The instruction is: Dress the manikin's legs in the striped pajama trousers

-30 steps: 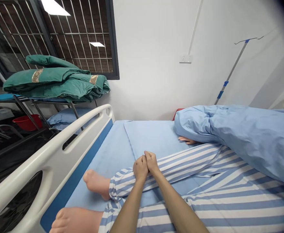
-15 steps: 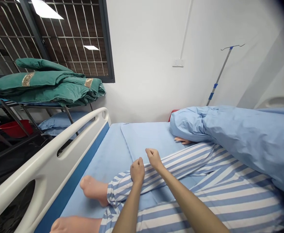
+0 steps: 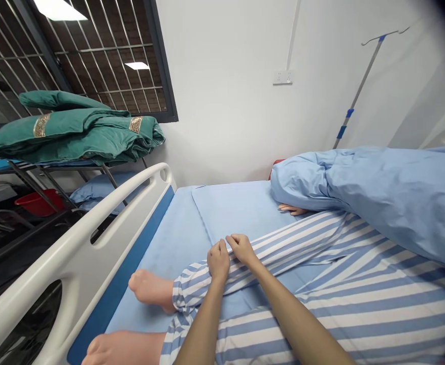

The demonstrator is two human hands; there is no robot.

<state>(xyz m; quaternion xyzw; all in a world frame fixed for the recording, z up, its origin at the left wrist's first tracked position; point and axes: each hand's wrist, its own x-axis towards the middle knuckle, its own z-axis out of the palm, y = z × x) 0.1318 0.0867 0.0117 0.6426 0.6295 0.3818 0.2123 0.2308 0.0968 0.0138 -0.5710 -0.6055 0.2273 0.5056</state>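
Note:
A mannequin-like figure lies on the bed in blue-and-white striped trousers (image 3: 291,243), its bare feet (image 3: 151,290) toward the bed's end. Both of my hands are at the shin of the far leg. My left hand (image 3: 218,259) is curled into a fist against the striped cloth. Close beside it, my right hand (image 3: 242,248) is also a fist, knuckles near those of the left. Nothing shows in either fist. My forearms reach over the near leg. The figure's hand (image 3: 292,209) pokes out from under a blue quilt (image 3: 378,187).
A white bed-end panel (image 3: 73,233) rises at the left. Behind it, folded green bedding (image 3: 81,129) lies on a rack, with a red basin (image 3: 39,202) lower down. An IV pole (image 3: 363,86) stands by the wall at the right.
My right fist has come down and left, closer to my left fist, which has shifted slightly. The head view has turned a little, so the surroundings sit differently in the frame.

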